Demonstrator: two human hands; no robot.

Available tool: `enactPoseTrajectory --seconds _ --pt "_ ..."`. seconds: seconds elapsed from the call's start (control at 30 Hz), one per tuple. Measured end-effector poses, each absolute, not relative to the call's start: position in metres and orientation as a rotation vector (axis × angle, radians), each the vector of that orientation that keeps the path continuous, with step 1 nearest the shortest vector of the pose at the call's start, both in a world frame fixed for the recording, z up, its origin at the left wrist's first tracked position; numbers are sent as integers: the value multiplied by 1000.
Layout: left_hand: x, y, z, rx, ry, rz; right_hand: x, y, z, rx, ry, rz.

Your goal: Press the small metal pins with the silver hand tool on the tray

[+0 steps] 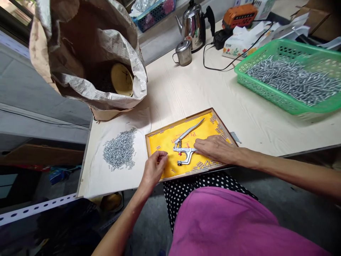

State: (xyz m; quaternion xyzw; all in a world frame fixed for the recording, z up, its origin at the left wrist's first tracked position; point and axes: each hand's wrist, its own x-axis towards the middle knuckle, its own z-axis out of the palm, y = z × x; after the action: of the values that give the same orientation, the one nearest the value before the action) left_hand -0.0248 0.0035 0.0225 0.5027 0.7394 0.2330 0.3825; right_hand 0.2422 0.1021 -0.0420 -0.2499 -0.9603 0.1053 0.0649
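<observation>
My right hand (217, 147) is closed round one handle of silver snap-fastener pliers (188, 153). Their other handle stands spread away, and a spring and a small red part show at the jaws. Left of the jaws is my left hand (156, 167), thumb and fingers pinched together; what sits between them is too small to make out. Both hands are over a shallow wooden-rimmed tray (170, 137) with a yellow bottom. Short metal pins (204, 164) lie along its edges, mostly at the right and near sides.
A heap of small metal pieces (119, 149) lies on a white cloth at the left. Behind it stands a large open paper sack (119, 106) with a yellow bowl inside. At the right, a green basket (279, 103) holds many metal parts. A kettle (192, 26) and metal cup (183, 53) stand at the back.
</observation>
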Motion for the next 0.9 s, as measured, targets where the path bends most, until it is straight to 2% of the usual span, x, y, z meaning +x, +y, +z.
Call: enactPoseTrajectory --seconds 0.3,0.67,0.9 --pt "6 18 4 833 1752 661 233 101 -35 -739 -2962 419" --pt "13 20 7 794 1816 583 234 102 -28 -703 -2965 475" --pt "5 28 4 916 1800 381 234 101 -30 -707 -2946 465"
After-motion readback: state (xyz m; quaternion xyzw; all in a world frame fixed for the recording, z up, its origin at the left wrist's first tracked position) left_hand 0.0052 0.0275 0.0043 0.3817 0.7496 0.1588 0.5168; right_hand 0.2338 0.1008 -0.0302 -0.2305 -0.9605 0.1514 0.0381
